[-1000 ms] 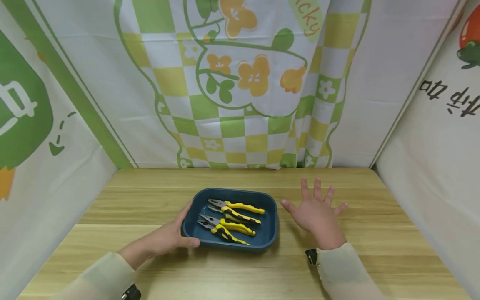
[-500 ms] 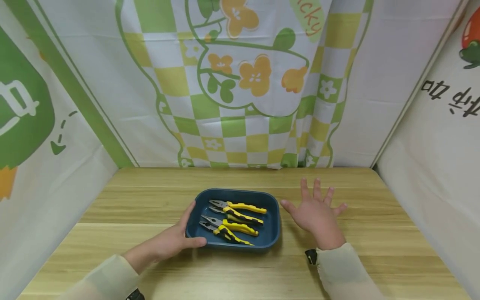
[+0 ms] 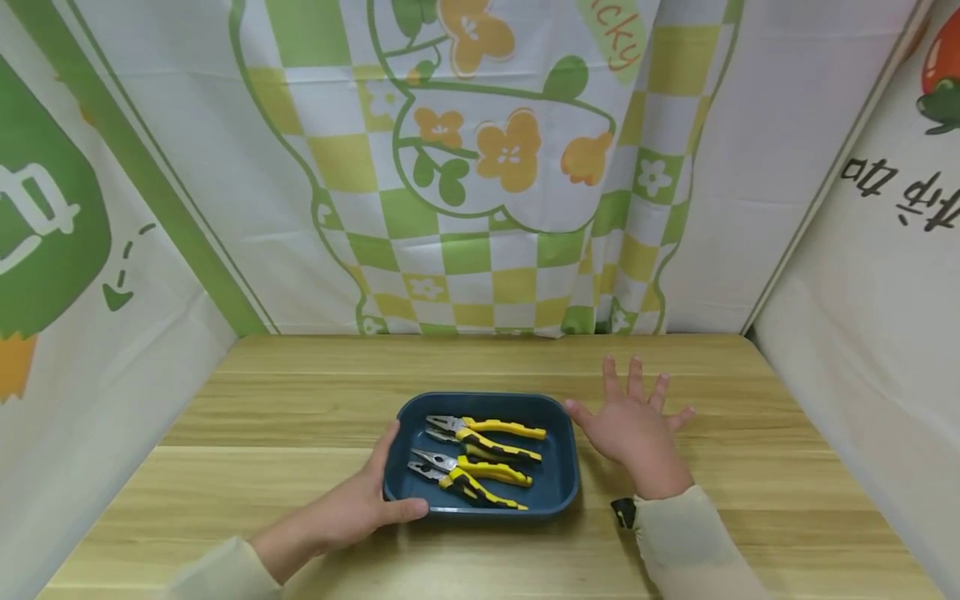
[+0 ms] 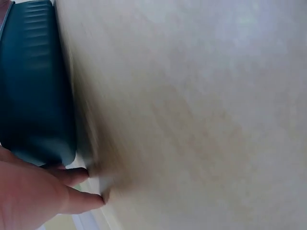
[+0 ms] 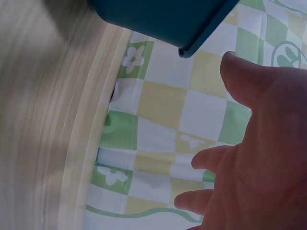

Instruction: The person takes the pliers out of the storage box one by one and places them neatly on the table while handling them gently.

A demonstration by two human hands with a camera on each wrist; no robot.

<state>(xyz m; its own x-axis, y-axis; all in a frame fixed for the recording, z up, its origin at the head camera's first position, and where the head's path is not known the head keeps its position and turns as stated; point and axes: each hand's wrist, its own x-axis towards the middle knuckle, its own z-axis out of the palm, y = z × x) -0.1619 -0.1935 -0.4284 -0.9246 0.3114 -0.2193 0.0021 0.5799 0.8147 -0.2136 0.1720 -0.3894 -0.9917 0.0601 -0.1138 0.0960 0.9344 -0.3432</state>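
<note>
A dark blue plastic box (image 3: 482,513) stands in front of me on the wooden table. Inside it lie yellow-and-black handled pliers (image 3: 480,475), their metal noses pointing left. My left hand (image 3: 356,504) holds the box by its left end, thumb along the near rim and fingers down the outer left wall. From the left wrist, the box wall (image 4: 36,86) shows with fingers at its bottom edge by the tabletop. My right hand (image 3: 630,429) is spread wide beside the box's right end and holds nothing; its thumb tip is right by the rim.
The wooden table (image 3: 285,417) runs back to a checkered, flower-printed curtain (image 3: 480,250). White printed fabric walls close in the left and right sides. A black strap (image 3: 623,512) sits at the right sleeve's cuff.
My left hand and the box with the pliers have shifted right and slightly toward me, bringing the box's right end closer to my right thumb. The right hand has stayed put.
</note>
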